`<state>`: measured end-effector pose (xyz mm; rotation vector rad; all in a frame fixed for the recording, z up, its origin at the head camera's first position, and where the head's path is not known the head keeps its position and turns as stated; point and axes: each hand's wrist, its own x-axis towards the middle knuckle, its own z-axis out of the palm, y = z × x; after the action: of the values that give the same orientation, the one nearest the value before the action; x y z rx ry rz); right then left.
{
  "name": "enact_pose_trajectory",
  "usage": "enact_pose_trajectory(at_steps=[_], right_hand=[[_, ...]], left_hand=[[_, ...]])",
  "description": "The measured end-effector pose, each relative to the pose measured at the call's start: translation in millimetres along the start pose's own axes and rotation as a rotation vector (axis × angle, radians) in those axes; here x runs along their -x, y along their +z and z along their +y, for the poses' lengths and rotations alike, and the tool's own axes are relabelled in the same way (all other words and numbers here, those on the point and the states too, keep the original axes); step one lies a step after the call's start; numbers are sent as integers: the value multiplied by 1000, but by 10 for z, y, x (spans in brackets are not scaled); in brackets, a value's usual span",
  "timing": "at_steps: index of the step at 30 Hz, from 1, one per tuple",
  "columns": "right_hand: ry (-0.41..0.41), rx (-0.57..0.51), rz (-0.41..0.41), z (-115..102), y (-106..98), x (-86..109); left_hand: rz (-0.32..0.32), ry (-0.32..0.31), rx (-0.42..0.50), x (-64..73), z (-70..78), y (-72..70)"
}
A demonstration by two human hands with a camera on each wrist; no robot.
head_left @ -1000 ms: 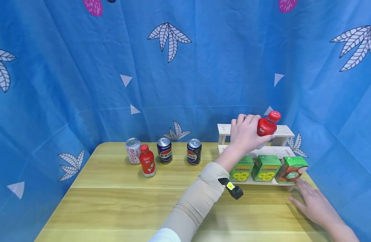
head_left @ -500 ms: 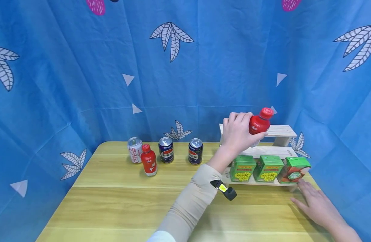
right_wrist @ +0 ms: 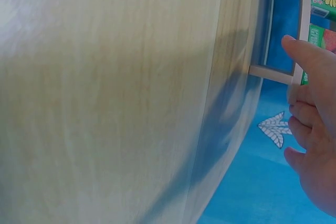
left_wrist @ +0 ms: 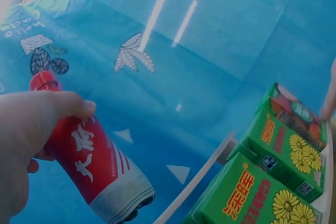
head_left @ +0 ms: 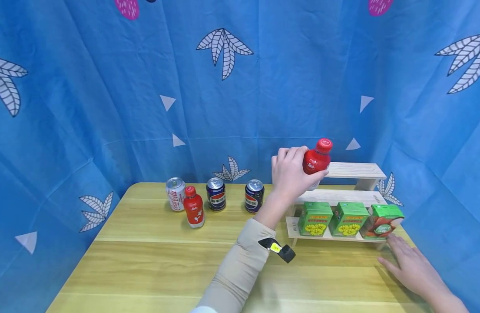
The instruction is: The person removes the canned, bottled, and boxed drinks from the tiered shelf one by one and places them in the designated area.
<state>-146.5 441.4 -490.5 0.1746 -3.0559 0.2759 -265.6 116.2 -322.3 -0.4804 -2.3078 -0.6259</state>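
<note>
My left hand [head_left: 292, 174] grips a red drink bottle [head_left: 317, 161] by its upper body, raised in front of the top tier of a wooden step shelf [head_left: 353, 169]. In the left wrist view the bottle [left_wrist: 84, 156] leans, its pale base hanging free of the shelf. My right hand [head_left: 412, 267] lies near the shelf's lower right end, fingers stretched to its front corner. Touching the corner, the right hand [right_wrist: 320, 98] shows in the right wrist view. Two green flower-print drink cartons [head_left: 315, 219] and a green-and-brown carton [head_left: 382, 222] stand on the bottom tier.
On the table [head_left: 146, 261], to the left, stand a white cola can [head_left: 175, 194], a second red bottle [head_left: 193, 208], a dark blue cola can [head_left: 216, 195] and another dark blue can [head_left: 254, 196]. A blue curtain [head_left: 286, 78] encloses the table's back and sides.
My left hand has moved left with the bottle, from the middle of the shelf to its left end. The right hand stays at the shelf's corner.
</note>
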Motion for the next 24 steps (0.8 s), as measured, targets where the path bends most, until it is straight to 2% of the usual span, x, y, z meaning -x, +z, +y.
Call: enact_pose_trajectory(at_steps=[6, 14, 24], right_hand=[[6, 13, -6, 8, 11, -13], [-3, 11, 4, 20, 36, -16], [-2, 20, 4, 72, 78, -24]], left_hand=[[23, -42, 25, 72, -140, -45], [35, -117, 104, 190, -299, -76], [61, -199, 127, 324, -457, -127]])
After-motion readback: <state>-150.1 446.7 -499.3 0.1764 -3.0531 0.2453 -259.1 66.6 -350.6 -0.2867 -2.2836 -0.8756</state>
